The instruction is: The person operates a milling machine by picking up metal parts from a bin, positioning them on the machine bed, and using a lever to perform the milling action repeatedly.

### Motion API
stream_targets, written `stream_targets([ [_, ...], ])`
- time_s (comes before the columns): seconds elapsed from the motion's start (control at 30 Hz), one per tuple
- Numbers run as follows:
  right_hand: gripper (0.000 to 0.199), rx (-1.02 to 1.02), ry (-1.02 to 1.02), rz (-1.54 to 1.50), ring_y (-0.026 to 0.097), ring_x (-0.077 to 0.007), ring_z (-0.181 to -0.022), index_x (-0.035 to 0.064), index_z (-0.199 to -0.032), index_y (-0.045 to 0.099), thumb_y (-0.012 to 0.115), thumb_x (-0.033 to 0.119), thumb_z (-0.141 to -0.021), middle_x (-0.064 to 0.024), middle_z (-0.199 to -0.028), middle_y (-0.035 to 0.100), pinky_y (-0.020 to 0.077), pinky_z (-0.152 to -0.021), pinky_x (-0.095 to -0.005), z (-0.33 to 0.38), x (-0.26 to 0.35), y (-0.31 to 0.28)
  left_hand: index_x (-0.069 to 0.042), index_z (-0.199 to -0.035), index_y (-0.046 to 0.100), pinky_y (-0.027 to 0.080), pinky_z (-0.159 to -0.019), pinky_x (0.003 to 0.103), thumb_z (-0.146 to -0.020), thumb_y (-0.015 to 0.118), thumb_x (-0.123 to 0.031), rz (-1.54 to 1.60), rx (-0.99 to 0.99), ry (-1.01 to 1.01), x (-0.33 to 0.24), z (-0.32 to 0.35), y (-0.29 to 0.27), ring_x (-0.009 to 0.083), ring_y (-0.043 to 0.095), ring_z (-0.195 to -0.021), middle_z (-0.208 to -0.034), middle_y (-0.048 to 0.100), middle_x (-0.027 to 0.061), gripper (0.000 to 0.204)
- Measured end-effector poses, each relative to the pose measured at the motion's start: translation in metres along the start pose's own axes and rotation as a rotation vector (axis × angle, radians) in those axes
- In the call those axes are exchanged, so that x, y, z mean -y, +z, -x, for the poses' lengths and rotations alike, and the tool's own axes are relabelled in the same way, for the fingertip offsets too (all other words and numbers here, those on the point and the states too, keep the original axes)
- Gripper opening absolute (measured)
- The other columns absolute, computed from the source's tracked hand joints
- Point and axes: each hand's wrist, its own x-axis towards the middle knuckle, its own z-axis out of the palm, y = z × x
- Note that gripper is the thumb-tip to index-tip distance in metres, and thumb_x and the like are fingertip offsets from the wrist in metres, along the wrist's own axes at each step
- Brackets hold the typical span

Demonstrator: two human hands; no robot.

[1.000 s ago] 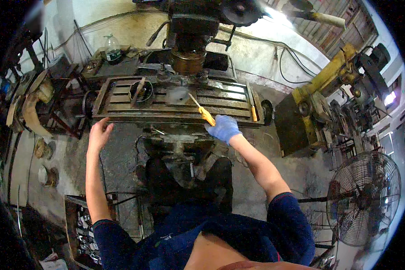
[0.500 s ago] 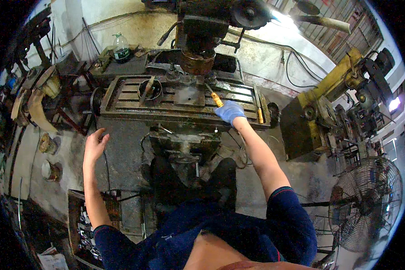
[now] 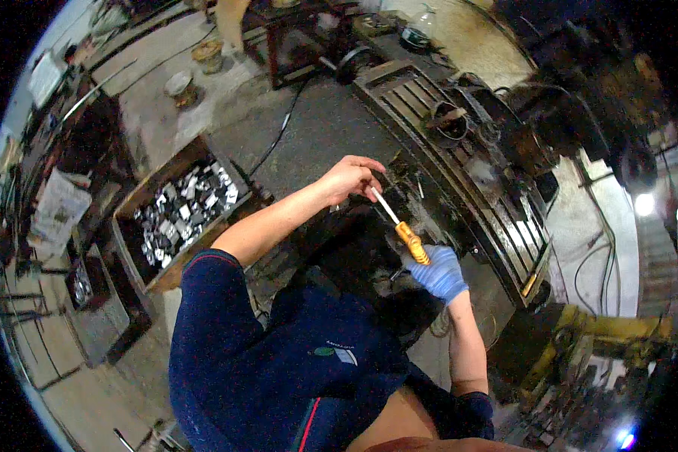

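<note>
In my right hand point(image 3: 439, 275), which wears a blue glove, is a tool with a yellow-and-black handle point(image 3: 412, 242) and a slim bright metal shaft point(image 3: 385, 205). The shaft points up and left, away from the glove. At its far end my bare left hand point(image 3: 351, 181) has its fingers bent around the tip, which they partly hide. Both hands are above my lap, in front of a milling machine's slotted table point(image 3: 459, 177). A round dark pan point(image 3: 448, 124) with a bar across it sits on that table.
To the left stands a bin point(image 3: 132, 252) holding many small metal blocks point(image 3: 184, 215). Another yellow-handled tool point(image 3: 529, 284) lies at the table's near right end. A black cable point(image 3: 282, 128) crosses the floor, with two tubs point(image 3: 181, 88) beyond it. Yellow machinery point(image 3: 610, 328) is at the right.
My view has swung left. My right hand has brought the yellow-handled tool back from the machine table toward my body. My left hand, open and apart before, now meets the shaft's tip.
</note>
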Motion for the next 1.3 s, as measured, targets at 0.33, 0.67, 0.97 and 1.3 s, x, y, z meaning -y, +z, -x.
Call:
stream_targets([
  [0.33,0.032,0.033,-0.067,-0.099,0.059,-0.0308,-0.063,0.0067,-0.089,0.060,0.066,0.033,-0.070,-0.0159,-0.070,0.059,0.0451,-0.056,-0.0358,0.016,0.005,-0.001,-0.005,-0.103,0.060,0.048,-0.069,0.034,-0.076,0.055,-0.015,-1.229,-0.626,0.285,-0.074,0.165,-0.141,0.0241,0.063,-0.079,-0.092,0.064,0.0133,0.030],
  [0.67,0.034,0.022,-0.111,-0.107,0.058,-0.0327,-0.064,0.0073,-0.088,0.060,0.068,0.034,-0.068,-0.0160,-0.071,0.060,0.0455,-0.056,-0.0361,0.014,-0.015,0.018,-0.003,-0.086,0.057,0.050,-0.062,0.042,-0.067,0.058,-0.012,-1.838,-1.046,-0.181,0.012,0.220,-0.248,0.0331,0.061,-0.076,-0.086,0.058,0.0181,0.021],
  [0.97,0.039,0.046,-0.062,-0.153,0.059,-0.0334,-0.067,0.0093,-0.087,0.061,0.068,0.041,-0.066,-0.0160,-0.074,0.061,0.0469,-0.059,-0.0390,0.016,-0.023,0.031,-0.012,-0.099,0.058,0.048,-0.071,0.039,-0.061,0.061,-0.014,-1.658,-1.075,-0.267,0.015,0.209,-0.264,0.0297,0.060,-0.086,-0.093,0.062,0.0127,0.038],
  [1.3,0.041,0.076,-0.067,-0.053,0.059,-0.0337,-0.069,0.0086,-0.087,0.060,0.064,0.045,-0.068,-0.0160,-0.075,0.061,0.0474,-0.060,-0.0393,0.021,-0.006,0.021,-0.001,-0.084,0.058,0.035,-0.046,0.022,-0.076,0.056,-0.013,-0.420,-0.975,0.223,-0.035,0.197,-0.237,0.0074,0.044,-0.049,-0.061,0.053,-0.0004,0.014],
])
